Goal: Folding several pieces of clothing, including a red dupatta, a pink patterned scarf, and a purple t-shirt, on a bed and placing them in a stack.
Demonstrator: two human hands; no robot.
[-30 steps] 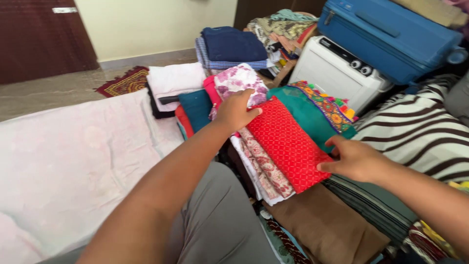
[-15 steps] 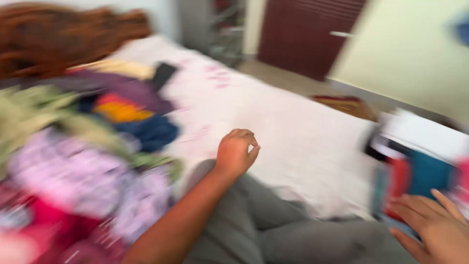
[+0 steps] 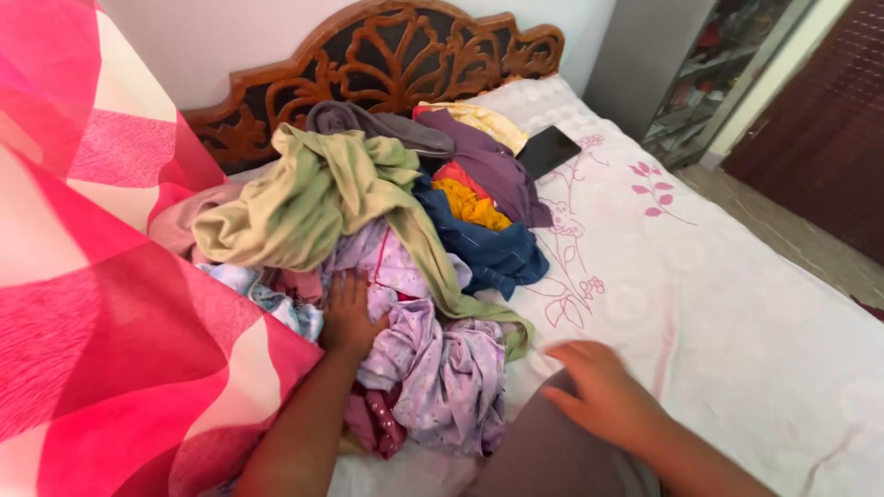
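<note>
Bright, even daylight; soft shadows; right hand point(image 3: 603, 391) slightly motion-blurred.

Fingers lost in the laundry

Left hand point(image 3: 348, 317) fingertips buried in the clothes pile point(image 3: 387, 248); right hand point(image 3: 603, 396) blurred; pink checked cloth point(image 3: 101, 304) cut off at left.

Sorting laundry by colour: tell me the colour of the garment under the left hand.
Pale lilac garment with a fine print, seen in the head view.

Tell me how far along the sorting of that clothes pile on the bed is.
Done: nothing in view is folded; the clothes pile lies tangled by the headboard. In hand: the left hand presses into the lilac garment; the right hand hovers empty beside the pile. Left: the olive, navy, purple and yellow pieces, apparently all of it.
</note>
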